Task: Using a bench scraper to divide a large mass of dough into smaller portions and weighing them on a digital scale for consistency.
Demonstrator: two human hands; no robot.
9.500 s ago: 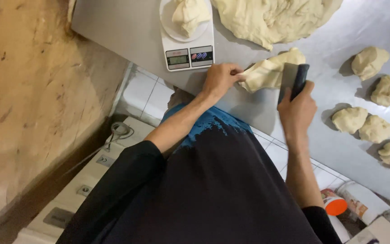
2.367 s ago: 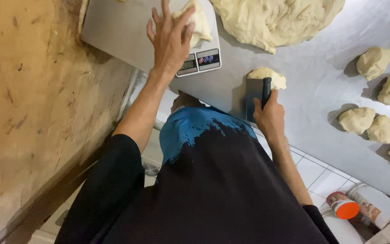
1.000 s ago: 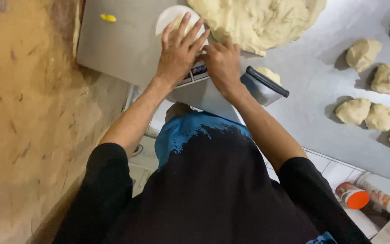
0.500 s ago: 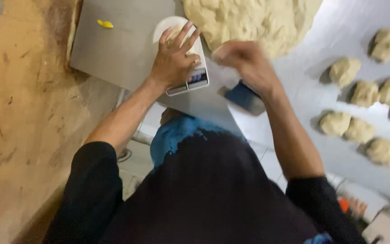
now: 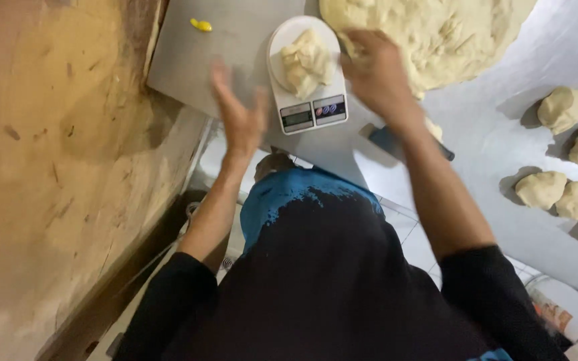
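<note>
Just left of the white kitchen scale (image 5: 307,100), the left hand (image 5: 239,117) hovered open and empty, fingers spread. To its right a pale dough lump (image 5: 307,60) sat on the scale's round plate. Beyond, the right hand (image 5: 376,73), blurred, touched the big flattened dough mass (image 5: 436,33); its grip was unclear.

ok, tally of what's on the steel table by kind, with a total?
Large pale dough mass: 1
Small portioned pale dough lumps, right side: 5 (first at; one is cut by the frame edge)
White digital kitchen scale: 1
Pale dough piece on the scale: 1
Dark-handled scraper, partly hidden by the arm: 1
Small yellow object: 1
Total: 10
</note>
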